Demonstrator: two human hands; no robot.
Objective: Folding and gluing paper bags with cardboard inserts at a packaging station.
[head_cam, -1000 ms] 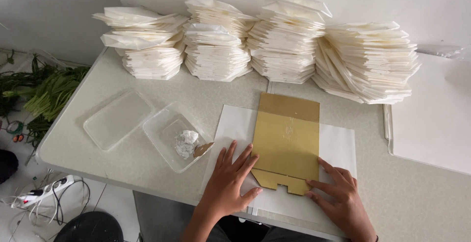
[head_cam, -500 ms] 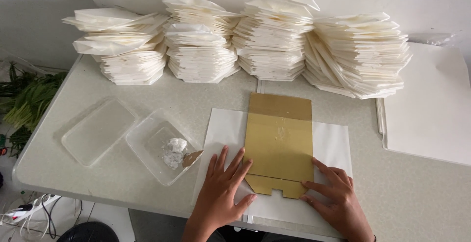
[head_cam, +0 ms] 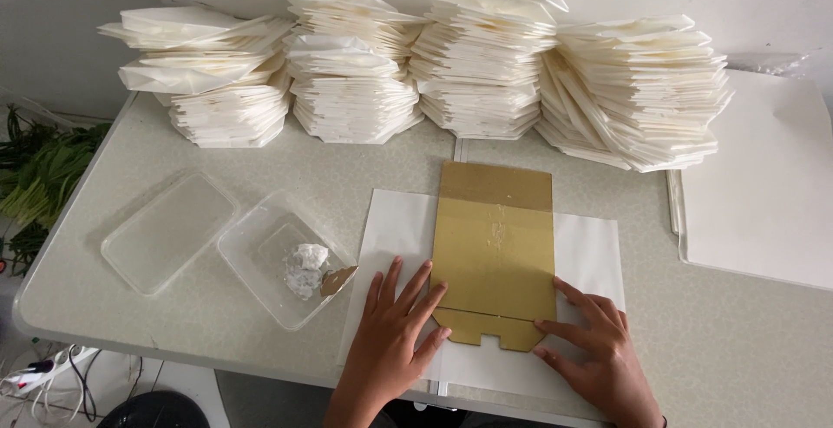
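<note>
- position: gold card blank (head_cam: 495, 250) flat on white sheet (head_cam: 590, 254), near front edge of table (head_cam: 746, 350), roughly centred before the worker.
- orientation: long axis running away from the worker, front edge to back; tabbed, notched end pointing toward the worker, plain square end toward the stacks of folded white pieces (head_cam: 486, 64). sits nearly square to the sheet, with a slight tilt at most.
- left hand (head_cam: 395, 333): spread wide, palm down, fingers fanned; fingertips touching the blank's lower left edge, palm on the white sheet. grips nothing.
- right hand (head_cam: 599, 354): flat, fingers extended leftward; fingertips pressing at the blank's lower right corner beside the tab. grips nothing.
- risk, slippage: blank pinned at its near end only; far end free. uneven pressure likely to pivot it off square against the sheet.
- risk, creasing: tab end thin and notched; heavy fingertip pressure there could bend or tear it.
- risk, contamination: open clear tray (head_cam: 278, 259) with white paste lump (head_cam: 304, 269) and small spreader (head_cam: 337, 280) just beside the left hand; a sideways sweep could catch the spreader or smear paste onto the sheet.
- risk, overhang: white sheet reaching the table's front edge; a pull toward the body could drag sheet and blank off.
- also noted: loose clear lid (head_cam: 169, 233) left of the tray, well apart from the work.
</note>
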